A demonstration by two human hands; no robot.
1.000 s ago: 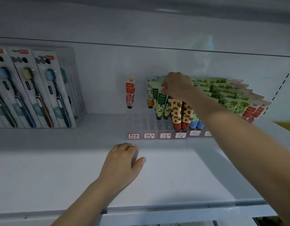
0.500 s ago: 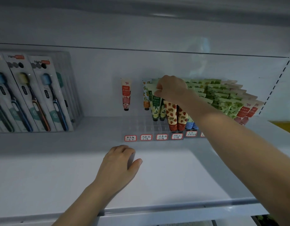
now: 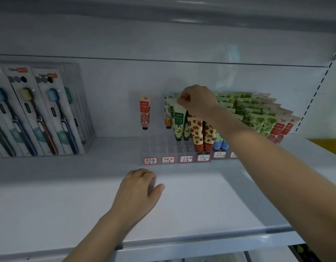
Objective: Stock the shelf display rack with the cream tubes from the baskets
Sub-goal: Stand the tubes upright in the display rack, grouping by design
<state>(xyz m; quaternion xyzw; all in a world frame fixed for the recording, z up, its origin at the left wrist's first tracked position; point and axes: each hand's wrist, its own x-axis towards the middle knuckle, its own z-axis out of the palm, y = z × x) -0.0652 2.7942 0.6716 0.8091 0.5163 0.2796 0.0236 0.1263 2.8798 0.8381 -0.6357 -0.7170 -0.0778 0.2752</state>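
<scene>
A clear display rack (image 3: 164, 148) with red-bordered price labels stands at the back of the white shelf (image 3: 201, 201). Cream tubes stand in it cap down: one red tube (image 3: 144, 111) alone on the left, an orange-patterned tube (image 3: 167, 114), strawberry tubes (image 3: 196, 131), and several green and red tubes (image 3: 257, 114) fanned out to the right. My right hand (image 3: 198, 100) reaches over the rack and pinches the top of a green-labelled cream tube (image 3: 178, 121) standing in the third column. My left hand (image 3: 138, 190) rests on the shelf in front of the rack, fingers loosely curled, holding nothing.
Packaged toothbrushes (image 3: 40, 112) lean in a row at the shelf's left. The shelf above (image 3: 163, 25) hangs low over the rack. A yellow surface (image 3: 327, 145) shows at the far right. The shelf's front lip (image 3: 201, 241) runs below my left hand.
The view has shifted slightly. My right hand stays pinched on the green tube's top in the rack, and my left hand stays resting on the shelf.
</scene>
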